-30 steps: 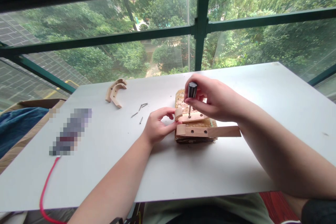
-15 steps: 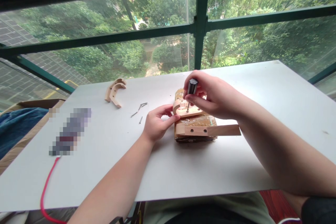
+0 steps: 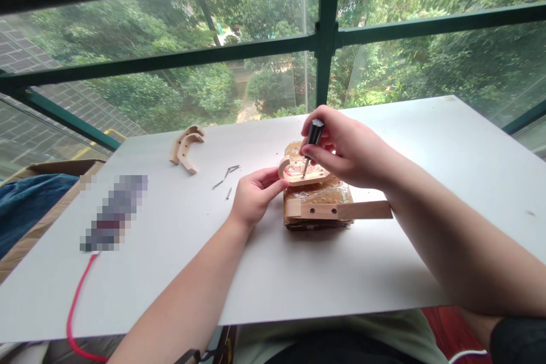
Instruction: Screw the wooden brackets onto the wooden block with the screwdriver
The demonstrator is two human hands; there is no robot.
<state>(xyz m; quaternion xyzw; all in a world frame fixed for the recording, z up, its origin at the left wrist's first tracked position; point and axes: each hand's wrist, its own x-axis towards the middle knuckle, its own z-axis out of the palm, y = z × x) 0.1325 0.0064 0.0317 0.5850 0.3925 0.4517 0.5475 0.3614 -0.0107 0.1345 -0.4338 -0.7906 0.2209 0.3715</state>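
Observation:
My right hand is closed around the black handle of a screwdriver, whose thin shaft slants down to a curved wooden hook. The tip meets the wood near a screw hole. My left hand grips the rounded left end of that hook between thumb and fingers. Beneath it lies a tape-wrapped cardboard block dotted with small holes. Along the block's near side runs a second wooden piece with two dark screws in it, its right end sticking out past the block.
Several loose screws lie left of the block on the white table. Two curved wooden pieces rest farther back. A pixelated object with a red cable is at left, beside a cardboard box. Windows stand behind the table.
The screwdriver has tilted, its handle leaning more to the right. My right hand and the hook in my left hand have shifted slightly up and away.

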